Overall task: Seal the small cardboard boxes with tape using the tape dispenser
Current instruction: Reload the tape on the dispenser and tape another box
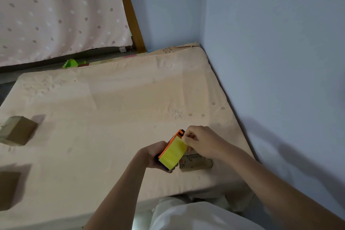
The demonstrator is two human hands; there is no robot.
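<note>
An orange tape dispenser (172, 152) with a roll of yellow tape is gripped from the left by my left hand (154, 156) above the mattress. My right hand (200, 141) pinches the tape's free end at the dispenser's top corner. Just below and to the right of the dispenser, a small cardboard box (196, 162) lies on the mattress, partly hidden by my right hand. A second small cardboard box (17, 129) sits at the far left. A third brown box (8, 187) lies in shadow at the lower left edge.
The beige mattress (115, 110) fills the corner against blue walls (270, 52) on the right and back. A spotted curtain (56, 11) hangs at the back left, with a green object (71, 63) below it. My white-clothed lap (196, 214) is at the bottom.
</note>
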